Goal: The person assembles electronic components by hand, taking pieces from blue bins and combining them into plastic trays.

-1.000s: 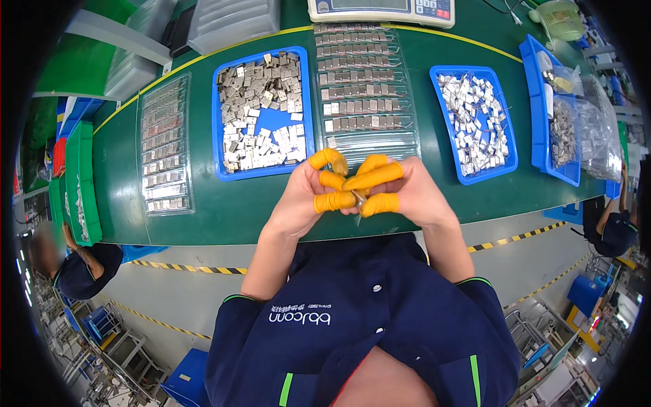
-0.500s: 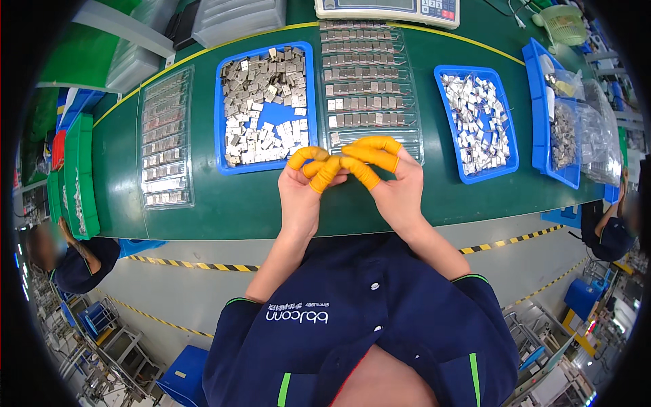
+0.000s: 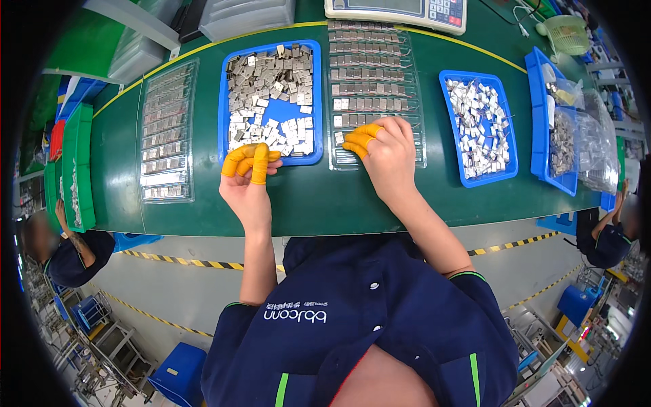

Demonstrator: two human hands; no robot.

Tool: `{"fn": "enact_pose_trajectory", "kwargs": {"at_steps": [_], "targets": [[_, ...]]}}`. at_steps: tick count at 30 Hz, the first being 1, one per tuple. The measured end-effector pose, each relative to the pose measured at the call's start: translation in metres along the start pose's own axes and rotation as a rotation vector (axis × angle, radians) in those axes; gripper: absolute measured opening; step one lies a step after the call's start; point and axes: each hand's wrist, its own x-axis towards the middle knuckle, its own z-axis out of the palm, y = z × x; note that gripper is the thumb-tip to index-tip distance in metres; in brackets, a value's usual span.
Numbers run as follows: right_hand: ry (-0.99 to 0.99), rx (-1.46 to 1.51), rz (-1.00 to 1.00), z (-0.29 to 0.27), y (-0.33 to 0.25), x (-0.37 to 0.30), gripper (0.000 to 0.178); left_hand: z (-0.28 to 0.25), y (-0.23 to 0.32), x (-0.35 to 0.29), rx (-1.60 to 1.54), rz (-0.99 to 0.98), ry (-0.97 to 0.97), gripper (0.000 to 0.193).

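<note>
My left hand (image 3: 246, 186), in yellow finger cots, is closed at the near edge of a blue tray (image 3: 224, 112). Its fingers curl together, and whatever lies between them is hidden. Small flat metal pieces (image 3: 271, 71) fill much of that tray, silvery-white ones nearer me. Over the near rows of a clear plastic tray (image 3: 344, 163) my right hand (image 3: 390, 152) is closed, fingertips pinched low and pointing left. What it grips is too small or covered to make out. A pale metal piece (image 3: 340, 138) sits in the row by those fingertips.
A second filled clear tray (image 3: 167, 136) lies at the left. On the right are a blue tray (image 3: 510, 169) of white wired parts and blue bins (image 3: 539, 122) with bags. A scale (image 3: 400, 10) stands at the back. Other people sit at both sides.
My hands were together in front of the trays and have parted. The left went left to the blue tray; the right moved right and forward over the clear tray.
</note>
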Motion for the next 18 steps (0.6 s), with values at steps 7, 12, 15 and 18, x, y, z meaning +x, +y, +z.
{"fn": "enact_pose_trajectory", "kwargs": {"at_steps": [7,12,15,18], "targets": [[-0.078,0.176,0.056,-0.008,-0.002,0.002,0.012,0.002,-0.01,0.006,0.159,0.081,-0.011,0.013],[0.024,0.203,0.101,-0.038,0.016,0.003,0.021,0.007,0.001,0.034,0.642,0.292,-0.076,0.016],[0.134,0.241,0.486,-0.059,0.044,-0.005,0.018,0.007,0.002,0.049,0.92,0.371,-0.176,0.019],[0.135,-0.266,0.505,-0.074,0.088,-0.023,0.025,0.008,0.0,0.059,1.026,0.359,-0.301,0.022]]}}
